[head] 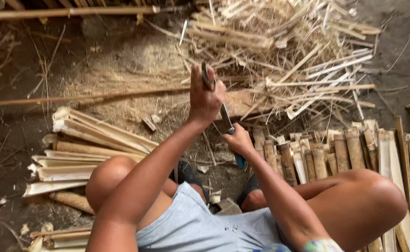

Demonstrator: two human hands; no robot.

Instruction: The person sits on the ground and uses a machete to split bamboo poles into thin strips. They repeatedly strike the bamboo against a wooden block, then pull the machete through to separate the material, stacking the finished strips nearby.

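— While the left hand is clamped on the knife handle, where is the blade?
— Between both hands; right hand fingers closed at its lower end. It looks stiff, heavy and sharp: hold the handle only.

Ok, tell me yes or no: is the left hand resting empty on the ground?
No, the left hand is raised and closed around the handle of a blade, above the right hand.
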